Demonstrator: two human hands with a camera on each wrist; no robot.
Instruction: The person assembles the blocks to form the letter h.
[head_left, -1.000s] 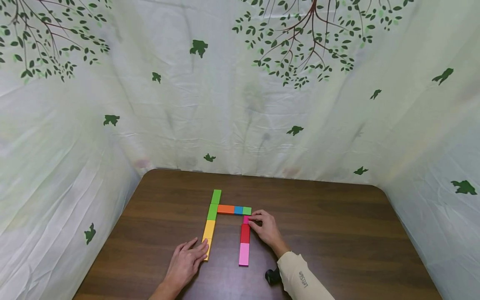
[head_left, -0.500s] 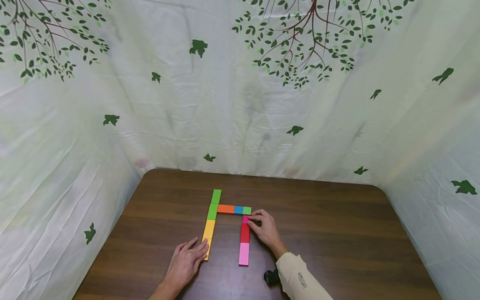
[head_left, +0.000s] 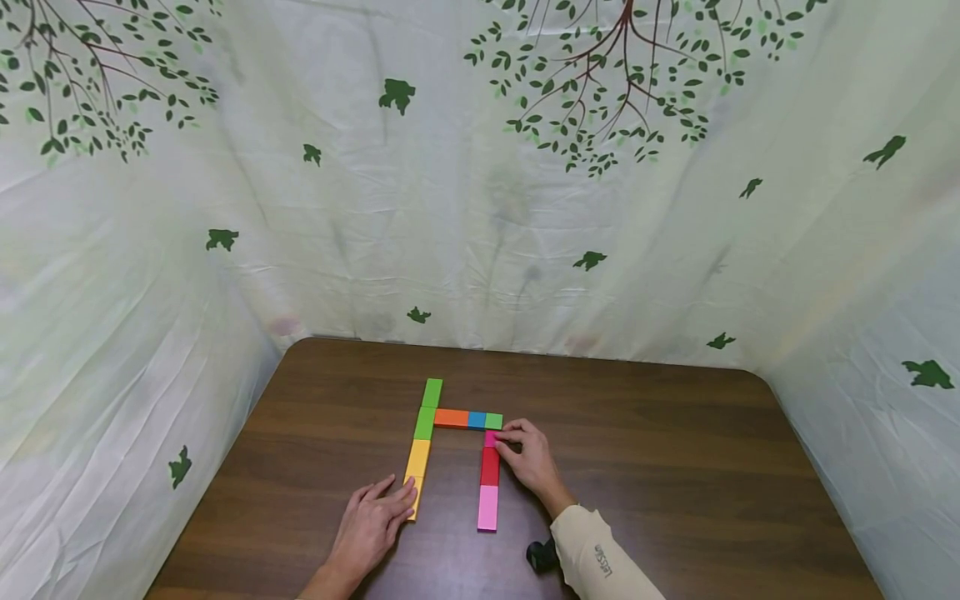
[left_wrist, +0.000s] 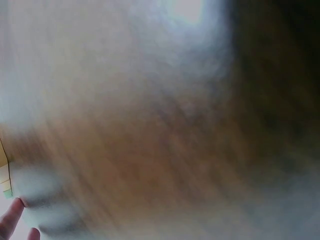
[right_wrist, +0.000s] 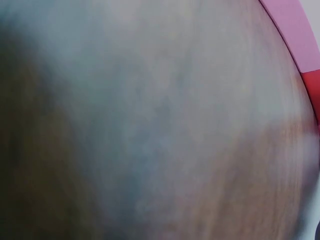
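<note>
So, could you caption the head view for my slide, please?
Two hands steady coloured blocks on a brown table.

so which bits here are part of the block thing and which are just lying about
In use:
- left hand, fingers on the yellow block
- right hand, fingers at the small pink block
- green blocks, orange block, blue block, red block, long pink block

Lying about:
- black object by the sleeve
- table
- leaf-print cloth
</note>
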